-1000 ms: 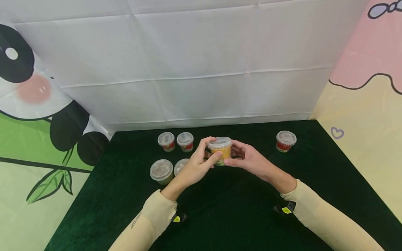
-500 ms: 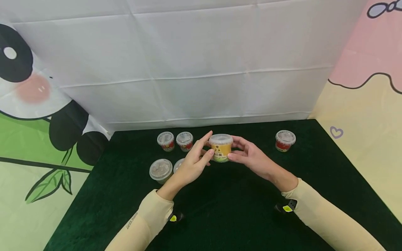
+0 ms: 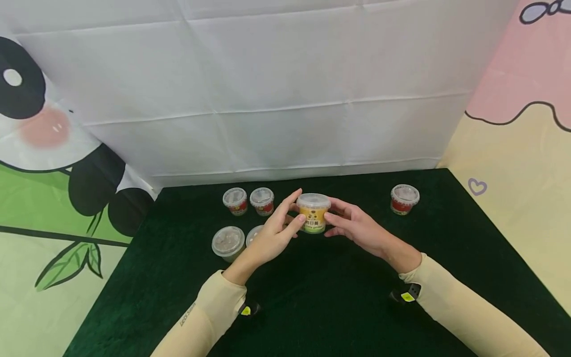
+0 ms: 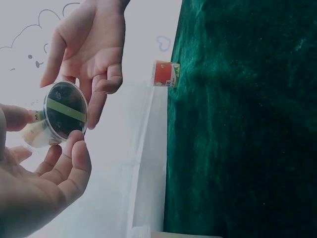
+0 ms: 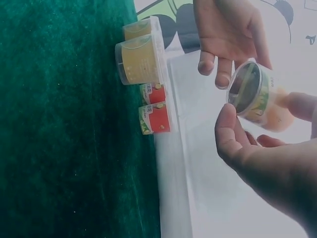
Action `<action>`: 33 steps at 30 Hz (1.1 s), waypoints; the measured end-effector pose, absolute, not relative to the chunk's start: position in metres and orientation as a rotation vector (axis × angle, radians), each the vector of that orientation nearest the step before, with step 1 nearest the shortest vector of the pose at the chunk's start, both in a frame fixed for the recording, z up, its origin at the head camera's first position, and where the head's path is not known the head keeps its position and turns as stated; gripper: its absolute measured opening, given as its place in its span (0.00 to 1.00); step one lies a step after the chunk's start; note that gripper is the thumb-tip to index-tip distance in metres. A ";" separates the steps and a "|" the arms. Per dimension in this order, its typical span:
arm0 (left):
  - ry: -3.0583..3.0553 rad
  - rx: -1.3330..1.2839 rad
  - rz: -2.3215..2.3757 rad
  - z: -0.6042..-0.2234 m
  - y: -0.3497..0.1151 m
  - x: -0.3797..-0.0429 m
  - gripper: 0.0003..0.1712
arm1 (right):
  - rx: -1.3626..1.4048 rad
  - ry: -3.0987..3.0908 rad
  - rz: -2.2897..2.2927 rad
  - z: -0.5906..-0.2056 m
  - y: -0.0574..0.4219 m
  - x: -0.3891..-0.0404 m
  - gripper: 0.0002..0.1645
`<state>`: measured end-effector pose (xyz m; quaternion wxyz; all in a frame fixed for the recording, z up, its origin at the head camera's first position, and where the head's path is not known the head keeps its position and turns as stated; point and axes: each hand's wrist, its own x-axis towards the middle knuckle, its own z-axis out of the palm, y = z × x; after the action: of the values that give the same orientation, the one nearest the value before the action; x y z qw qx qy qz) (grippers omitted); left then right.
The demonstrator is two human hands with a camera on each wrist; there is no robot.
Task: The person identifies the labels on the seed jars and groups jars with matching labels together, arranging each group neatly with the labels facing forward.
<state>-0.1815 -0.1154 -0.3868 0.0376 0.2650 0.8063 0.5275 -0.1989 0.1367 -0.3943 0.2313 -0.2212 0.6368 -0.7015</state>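
Note:
A clear plastic tub (image 3: 314, 213) with a yellow and green label and a translucent lid is held upright above the table between two hands. On its left side, the left hand (image 3: 271, 237) grips it, thumb on the front. From the right, the right hand (image 3: 362, 231) holds the same tub with thumb and fingers. Both wrist views look up at the dark base with a pale green strip: the tub (image 4: 64, 110) in the left one, the tub (image 5: 265, 106) in the right one. Some fingertips behind the tub are hidden in the head view.
Two red-labelled tubs (image 3: 235, 201) (image 3: 262, 201) stand at the back left. In front of them are a larger lidded tub (image 3: 228, 243) and another tub (image 3: 252, 235) partly hidden by the left arm. One more red-labelled tub (image 3: 404, 199) stands far right on the green tablecloth (image 3: 339, 307).
The held tub has risen slightly, then dipped a little, and its label now shows more between the hands. The thumbs and fingers have shifted on its sides. The other tubs stay put.

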 end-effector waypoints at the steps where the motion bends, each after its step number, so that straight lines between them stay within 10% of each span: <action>1: 2.478 0.815 1.612 -0.388 -0.116 -0.182 0.35 | -0.608 1.751 -1.929 -0.394 0.136 -0.198 0.36; 33: 2.571 0.736 1.449 -0.391 -0.135 -0.183 0.37 | -0.645 1.811 -1.886 -0.400 0.129 -0.200 0.37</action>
<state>-0.1834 -0.1350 -0.3909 0.0501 0.2415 0.8443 0.4757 -0.1999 0.1291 -0.3997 0.2224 -0.2335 0.6557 -0.6827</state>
